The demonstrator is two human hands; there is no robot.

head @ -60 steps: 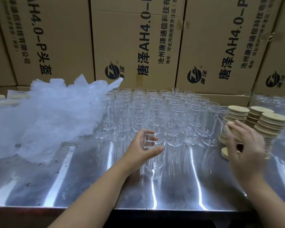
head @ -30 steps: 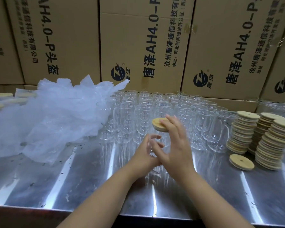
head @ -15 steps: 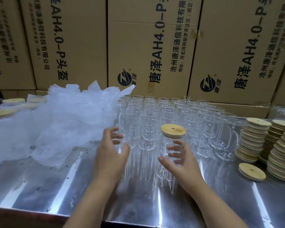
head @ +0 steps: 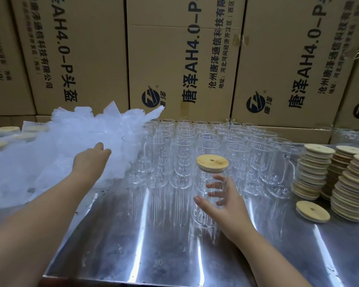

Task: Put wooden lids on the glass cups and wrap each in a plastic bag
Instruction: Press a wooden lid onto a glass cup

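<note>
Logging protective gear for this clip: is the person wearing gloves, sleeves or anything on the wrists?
No. The left hand and right hand are ungloved, and no sleeve shows anywhere up to the frame edge. No watch, bracelet or ring is visible.

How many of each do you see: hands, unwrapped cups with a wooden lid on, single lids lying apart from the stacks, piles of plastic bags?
Hands: 2 (left hand, right hand)
Unwrapped lidded cup: 1
Single lid: 1
Pile of plastic bags: 1
Total: 5
</note>
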